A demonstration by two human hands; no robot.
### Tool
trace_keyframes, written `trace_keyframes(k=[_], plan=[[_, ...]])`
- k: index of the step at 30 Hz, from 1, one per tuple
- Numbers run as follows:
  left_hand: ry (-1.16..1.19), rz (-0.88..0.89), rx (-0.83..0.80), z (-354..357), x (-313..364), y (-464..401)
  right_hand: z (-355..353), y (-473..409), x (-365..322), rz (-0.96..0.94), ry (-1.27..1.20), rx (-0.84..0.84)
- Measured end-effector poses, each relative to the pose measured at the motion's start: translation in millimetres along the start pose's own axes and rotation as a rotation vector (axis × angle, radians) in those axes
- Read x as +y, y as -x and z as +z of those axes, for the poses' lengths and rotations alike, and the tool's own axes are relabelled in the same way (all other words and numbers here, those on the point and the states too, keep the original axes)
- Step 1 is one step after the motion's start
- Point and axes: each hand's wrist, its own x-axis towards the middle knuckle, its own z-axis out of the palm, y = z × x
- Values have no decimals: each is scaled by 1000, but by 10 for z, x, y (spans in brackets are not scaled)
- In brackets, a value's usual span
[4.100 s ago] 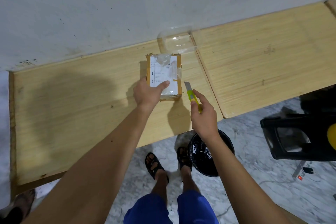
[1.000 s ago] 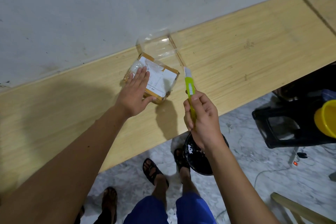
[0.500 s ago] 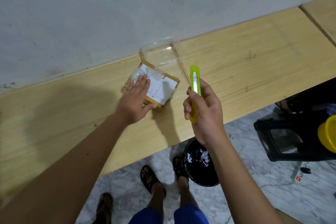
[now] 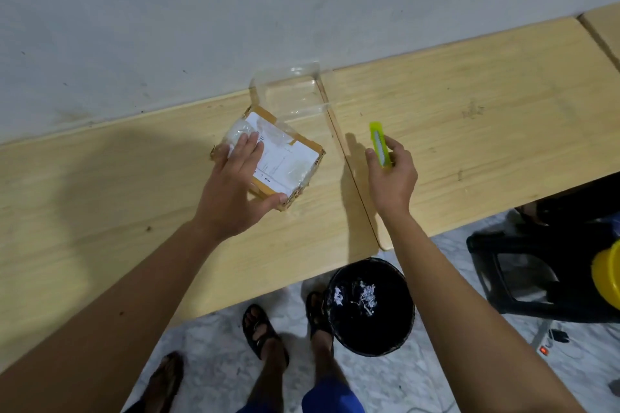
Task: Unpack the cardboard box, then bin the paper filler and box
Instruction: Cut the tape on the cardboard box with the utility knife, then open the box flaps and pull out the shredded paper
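- The cardboard box (image 4: 281, 166) sits on the wooden counter (image 4: 100, 211), close to the wall and touching the near edge of a clear plastic container (image 4: 288, 90). Its top carries a white shipping label under glossy tape, and the flaps appear closed.
- The left hand (image 4: 235, 191) rests flat on the box's near-left portion. The fingers (image 4: 246, 149) lie spread across the label and the thumb hooks the near edge; this is a pinning hold, not a closed grip.
- The right hand (image 4: 391, 178) is well apart from the box, to its right over the counter. Its fingers are wrapped around a lime-green utility knife (image 4: 380, 146), which points away from the body. No blade tip is visible beyond the casing; whether the blade is retracted cannot be told.
- A black bin (image 4: 370, 307) stands on the floor below the counter edge and already holds white paper shreds.
- Step in hand, by judgement: the opening stage. The knife is off the box and unpacking has not begun.
- The next move calls for either setting the knife down clear of the box or bringing it back to the tape seam, then lifting the flaps while the left hand steadies the box.
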Motion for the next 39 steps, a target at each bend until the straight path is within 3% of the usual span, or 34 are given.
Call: trace_keyframes(k=[4,11,17,22,27,33,39], plan=[[44,0,27,44,-53,41,157,-220,244,-24,131,-67],[63,-50,101,18,71,37,224,-407,411,-63,304,-35],[20,-236,182,81,382,-61,210,-415,431,10,213,-18],[-24,-248,192,120,434,-82,160,-416,411,13,177,-38],[-10,-238,120,31,398,-51,126,-242,161,-138,60,-15],[13,-121,60,-204,104,202,429,-7,-480,-363,-138,-297],[168,-305,33,-486,-303,617,817,-17,-937,-590,-124,-668]])
